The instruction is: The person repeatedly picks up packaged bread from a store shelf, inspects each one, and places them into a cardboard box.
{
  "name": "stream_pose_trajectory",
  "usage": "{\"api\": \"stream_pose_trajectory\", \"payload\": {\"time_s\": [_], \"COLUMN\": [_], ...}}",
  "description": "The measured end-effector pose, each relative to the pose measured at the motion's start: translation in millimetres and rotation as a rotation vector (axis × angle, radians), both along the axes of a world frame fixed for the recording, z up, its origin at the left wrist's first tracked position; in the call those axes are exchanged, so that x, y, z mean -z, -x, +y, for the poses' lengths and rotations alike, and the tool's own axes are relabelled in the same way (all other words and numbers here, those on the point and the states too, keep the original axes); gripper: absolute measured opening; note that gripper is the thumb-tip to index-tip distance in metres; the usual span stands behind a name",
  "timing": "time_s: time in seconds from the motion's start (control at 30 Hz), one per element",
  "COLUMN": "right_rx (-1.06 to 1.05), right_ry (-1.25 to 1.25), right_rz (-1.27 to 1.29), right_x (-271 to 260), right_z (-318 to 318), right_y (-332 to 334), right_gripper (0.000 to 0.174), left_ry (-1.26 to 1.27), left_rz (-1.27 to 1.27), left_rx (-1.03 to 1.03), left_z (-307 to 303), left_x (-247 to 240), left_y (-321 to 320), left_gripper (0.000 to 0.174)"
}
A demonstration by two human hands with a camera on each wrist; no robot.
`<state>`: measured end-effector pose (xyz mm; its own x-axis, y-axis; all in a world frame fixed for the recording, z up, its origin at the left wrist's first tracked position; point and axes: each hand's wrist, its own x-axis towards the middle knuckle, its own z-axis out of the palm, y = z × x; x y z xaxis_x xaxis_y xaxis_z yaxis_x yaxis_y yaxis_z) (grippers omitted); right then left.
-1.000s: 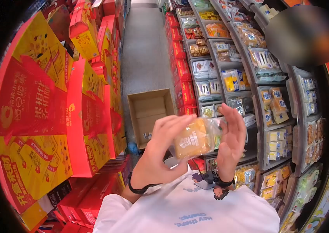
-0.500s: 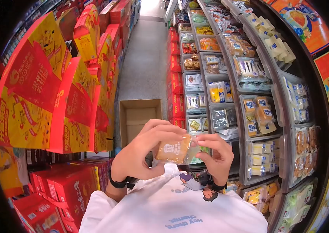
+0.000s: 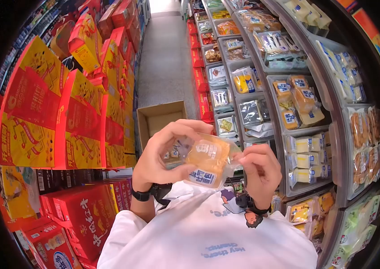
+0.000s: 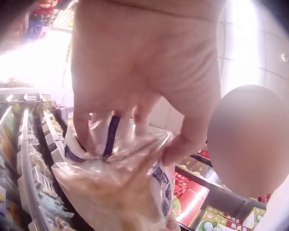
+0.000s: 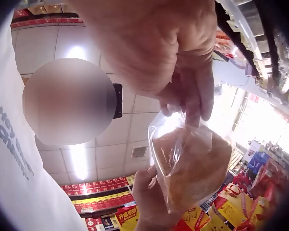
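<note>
Wrapped bun (image 3: 208,157), within left hand (image 3: 161,154) fingers (image 3: 189,128), right hand (image 3: 262,171) pinching edge

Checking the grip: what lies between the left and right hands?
A clear-wrapped pastry packet, seen in the head view: the left hand grips one side, the right hand pinches the other edge.

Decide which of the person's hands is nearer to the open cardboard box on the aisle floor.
Left. In the head view the left hand grips the bread packet just under the cardboard box; the right hand pinches its other end, beside the shelves.
</note>
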<state>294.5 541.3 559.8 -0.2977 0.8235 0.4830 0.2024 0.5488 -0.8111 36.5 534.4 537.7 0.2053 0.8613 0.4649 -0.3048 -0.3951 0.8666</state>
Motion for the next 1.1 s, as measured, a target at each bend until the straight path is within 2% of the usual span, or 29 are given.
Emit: {"api": "stream_pose_trajectory", "payload": {"time_s": [0.03,0.07,0.17,0.2,0.3,0.43,0.53,0.67,0.77,0.8,0.97,1.07,1.1], "right_rx": [0.001,0.002,0.0,-0.002,0.038,0.027,-0.024,-0.138,-0.216,-0.208,-0.276,-0.31,-0.295], "right_ry": [0.047,0.096,0.246,0.295,0.411,0.551,0.67,0.816,0.897,0.926,1.029,0.984,0.848], "right_rz": [0.056,0.111,0.298,0.364,0.5,0.723,0.834,0.895,0.94,0.944,0.883,0.78,0.757], "right_x": [3.0,8.4,19.9,21.2,13.9,14.7,20.6,21.2,23.9,21.0,13.4,24.3,30.1], "right_z": [-0.4,-0.3,0.7,1.8,3.6,6.6,7.7,6.2,5.9,5.7,8.0,12.8,15.5], "right_y": [-4.1,-8.7,-18.6,-20.8,-26.8,-28.5,-27.6,-20.8,-12.4,-7.3,3.5,2.2,2.8], "right_gripper": [0.008,0.008,0.008,0.008,0.009,0.009,0.01,0.011,0.012,0.012,0.023,0.041,0.048], "left_ry": [0.014,0.011,0.137,0.136,0.268,0.387,0.452,0.414,0.435,0.397,0.432,0.45,0.449], "left_rz": [-0.043,-0.006,-0.106,-0.06,-0.084,0.004,-0.272,-0.517,-0.482,-0.565,-0.569,-0.507,-0.476], "left_rx": [-0.001,0.021,-0.104,-0.136,-0.172,-0.028,0.059,0.128,0.106,0.112,-0.019,-0.142,-0.195], "left_z": [1.9,3.7,6.8,8.4,10.6,6.8,0.4,5.7,7.9,6.7,1.1,-0.9,-1.2], "left_x": [3.7,7.1,4.1,8.4,12.8,11.4,12.6,7.6,11.3,11.6,8.8,3.9,2.9], "left_y": [-4.7,-7.9,-35.8,-41.8,-51.6,-50.8,-59.2,-68.9,-62.4,-62.3,-56.9,-55.6,-55.7], "left_gripper": [0.052,0.06,0.074,0.086,0.089,0.096,0.092,0.109,0.111,0.105,0.08,0.066,0.062]}}
